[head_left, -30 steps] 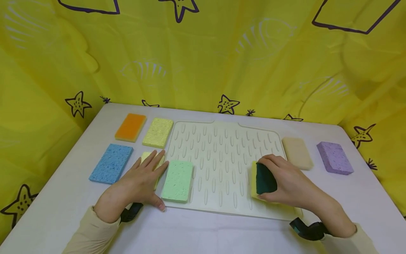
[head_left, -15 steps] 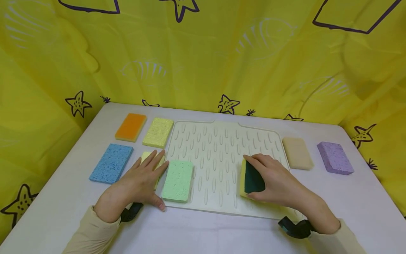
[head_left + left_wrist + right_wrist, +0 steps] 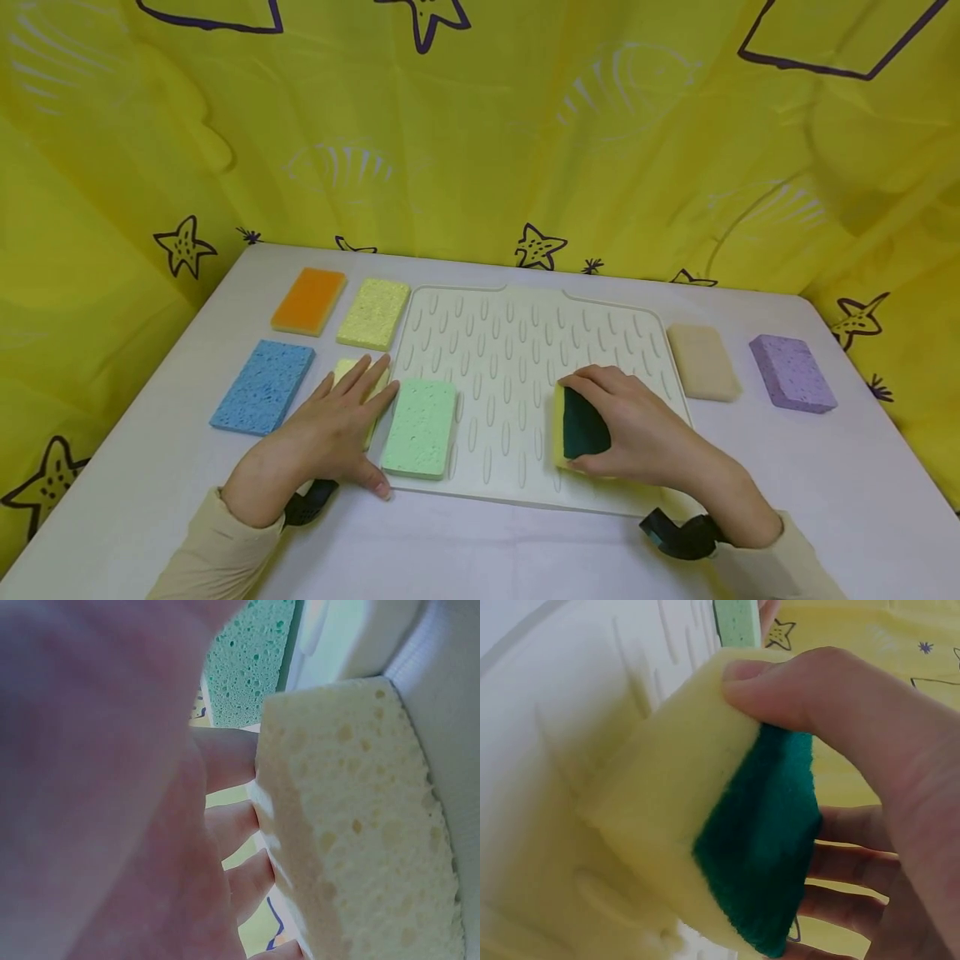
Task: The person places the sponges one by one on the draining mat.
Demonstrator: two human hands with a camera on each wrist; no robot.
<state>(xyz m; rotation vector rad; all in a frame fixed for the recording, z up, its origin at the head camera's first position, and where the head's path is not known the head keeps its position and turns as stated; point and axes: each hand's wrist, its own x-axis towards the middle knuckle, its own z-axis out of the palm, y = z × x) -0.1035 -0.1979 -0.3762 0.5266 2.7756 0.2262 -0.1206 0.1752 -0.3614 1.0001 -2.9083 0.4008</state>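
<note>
Over the mat (image 3: 502,350), the right grip (image 3: 633,429) holds 1 sponge (image 3: 585,425).

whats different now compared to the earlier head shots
The right hand has moved leftward over the white mat, bringing the green-and-yellow sponge nearer the mint sponge. Nothing was taken or let go. The left hand and other sponges stayed put.

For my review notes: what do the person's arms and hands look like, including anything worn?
The left hand and right hand are ungloved. Plain cream sleeves cover the forearms. A black device sits at the left wrist, and a curved black one at the right. No cables show.
</note>
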